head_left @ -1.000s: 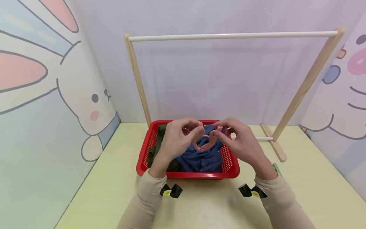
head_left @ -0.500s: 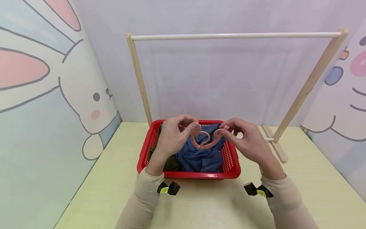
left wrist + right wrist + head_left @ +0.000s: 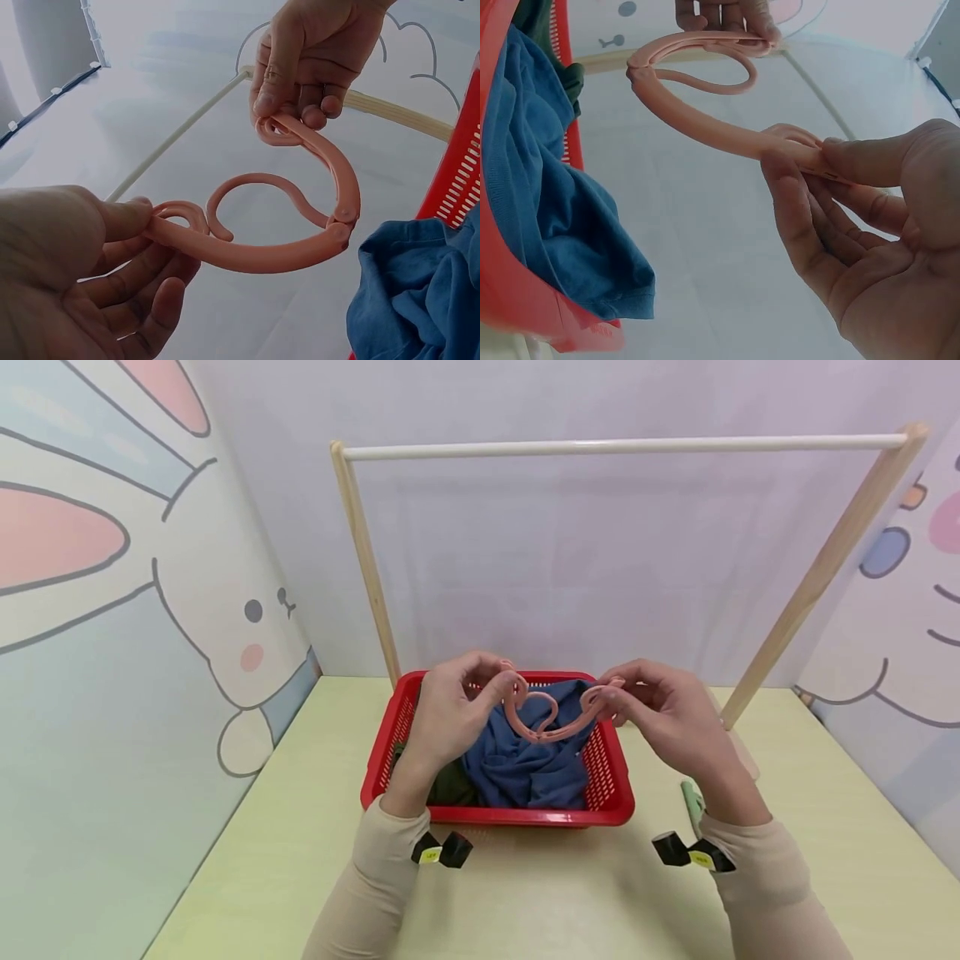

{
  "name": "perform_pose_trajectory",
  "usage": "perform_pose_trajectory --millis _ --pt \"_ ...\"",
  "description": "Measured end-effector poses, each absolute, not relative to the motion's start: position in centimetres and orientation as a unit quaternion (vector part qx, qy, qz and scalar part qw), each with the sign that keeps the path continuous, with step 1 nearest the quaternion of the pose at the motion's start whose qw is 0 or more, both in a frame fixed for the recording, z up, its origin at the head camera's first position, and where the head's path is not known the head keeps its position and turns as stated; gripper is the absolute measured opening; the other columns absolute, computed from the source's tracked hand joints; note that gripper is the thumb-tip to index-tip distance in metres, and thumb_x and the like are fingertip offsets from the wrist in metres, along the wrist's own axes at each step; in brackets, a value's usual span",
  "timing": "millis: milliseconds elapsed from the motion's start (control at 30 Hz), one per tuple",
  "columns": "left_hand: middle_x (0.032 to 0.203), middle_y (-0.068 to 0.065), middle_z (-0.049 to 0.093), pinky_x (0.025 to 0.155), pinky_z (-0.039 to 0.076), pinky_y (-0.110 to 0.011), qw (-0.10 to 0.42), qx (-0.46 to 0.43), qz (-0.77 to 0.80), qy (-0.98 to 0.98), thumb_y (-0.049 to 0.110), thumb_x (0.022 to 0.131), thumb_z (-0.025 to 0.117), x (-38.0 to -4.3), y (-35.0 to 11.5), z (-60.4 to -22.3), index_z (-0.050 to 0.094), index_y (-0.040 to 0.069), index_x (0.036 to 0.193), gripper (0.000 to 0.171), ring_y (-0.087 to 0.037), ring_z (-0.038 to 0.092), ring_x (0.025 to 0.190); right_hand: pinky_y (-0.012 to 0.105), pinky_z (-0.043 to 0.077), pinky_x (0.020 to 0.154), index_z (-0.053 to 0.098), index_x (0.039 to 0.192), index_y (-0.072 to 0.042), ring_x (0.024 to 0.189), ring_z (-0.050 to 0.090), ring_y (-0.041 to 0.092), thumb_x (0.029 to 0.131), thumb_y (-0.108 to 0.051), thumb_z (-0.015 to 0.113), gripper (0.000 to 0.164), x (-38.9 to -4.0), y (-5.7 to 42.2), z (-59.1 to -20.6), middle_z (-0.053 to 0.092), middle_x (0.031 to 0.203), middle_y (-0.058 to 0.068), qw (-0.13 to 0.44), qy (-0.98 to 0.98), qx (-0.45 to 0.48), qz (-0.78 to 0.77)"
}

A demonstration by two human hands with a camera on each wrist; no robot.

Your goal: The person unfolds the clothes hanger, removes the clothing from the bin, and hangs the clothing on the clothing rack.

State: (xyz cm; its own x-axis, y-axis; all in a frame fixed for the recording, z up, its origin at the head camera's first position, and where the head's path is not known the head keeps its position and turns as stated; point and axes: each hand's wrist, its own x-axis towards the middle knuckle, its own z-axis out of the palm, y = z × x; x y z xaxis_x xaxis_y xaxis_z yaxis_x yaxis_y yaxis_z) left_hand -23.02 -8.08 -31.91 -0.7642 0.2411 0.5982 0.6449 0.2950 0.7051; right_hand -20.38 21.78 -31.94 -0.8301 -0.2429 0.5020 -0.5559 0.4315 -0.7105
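Nearest are two beige sleeves, each with a small black camera at the wrist. The left hand pinches one end of a pink hanger, thumb on top and the other fingers loosely curled beneath. The right hand pinches the opposite end between thumb and fingertips. The hanger is held in the air over the red basket, its two arms bent at the hinge and the hook looping between them.

The step in hand looks like spreading the hanger. To do it well, I would keep both pinches out near the ends, where leverage is best, and draw the hands apart evenly so the hinge is not twisted. The hook seems likely to swing, so it should be kept clear of the fingers; a straight line across the arms would be the thing to check.

Below, blue cloth and dark green cloth lie bunched in the basket. A green object lies on the table, partly hidden by the right wrist. Farthest back, a rack with a white rail stands before the wall.
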Motion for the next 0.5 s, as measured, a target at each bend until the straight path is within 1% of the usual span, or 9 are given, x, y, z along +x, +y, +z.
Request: perform_pose_trajectory --millis 100,200,367,500 --pt "0.105 -0.007 0.080 0.070 0.058 -0.028 0.195 -0.282 -0.526 -0.779 0.018 0.106 0.077 -23.06 -8.23 -31.90 0.080 0.006 0.119 0.017 -0.020 0.067 0.086 0.027 0.067 0.073 0.075 0.120 -0.002 0.082 0.081 0.017 0.109 -0.003 0.069 0.012 -20.49 21.83 -31.90 0.082 0.107 0.014 0.155 -0.821 0.237 0.496" --pt "0.104 -0.008 0.080 0.069 0.057 -0.027 0.200 -0.282 -0.531 -0.773 0.018 0.106 0.077 -23.11 -8.32 -31.84 0.080 0.005 0.118 0.018 -0.022 0.068 0.085 0.029 0.068 0.076 0.075 0.120 0.000 0.082 0.081 0.019 0.111 -0.005 0.068 0.013 -20.48 21.81 -31.86 0.081 0.106 0.015 0.149 -0.812 0.229 0.515" --pt "0.104 -0.009 0.080 0.073 0.059 -0.029 0.208 -0.279 -0.545 -0.763 0.017 0.106 0.077 -23.21 -8.68 -31.60 0.079 0.003 0.119 0.018 -0.026 0.073 0.089 0.030 0.068 0.079 0.075 0.122 0.003 0.085 0.081 0.022 0.112 -0.008 0.067 0.016 -20.44 21.91 -31.86 0.081 0.108 0.012 0.149 -0.795 0.218 0.546" --pt "0.106 -0.010 0.080 0.077 0.060 -0.032 0.214 -0.267 -0.545 -0.765 0.017 0.107 0.077 -23.17 -9.07 -31.40 0.078 0.003 0.122 0.020 -0.024 0.074 0.094 0.028 0.067 0.080 0.074 0.123 0.006 0.086 0.081 0.020 0.112 -0.008 0.067 0.019 -20.58 22.10 -31.90 0.080 0.107 0.009 0.154 -0.783 0.210 0.564"
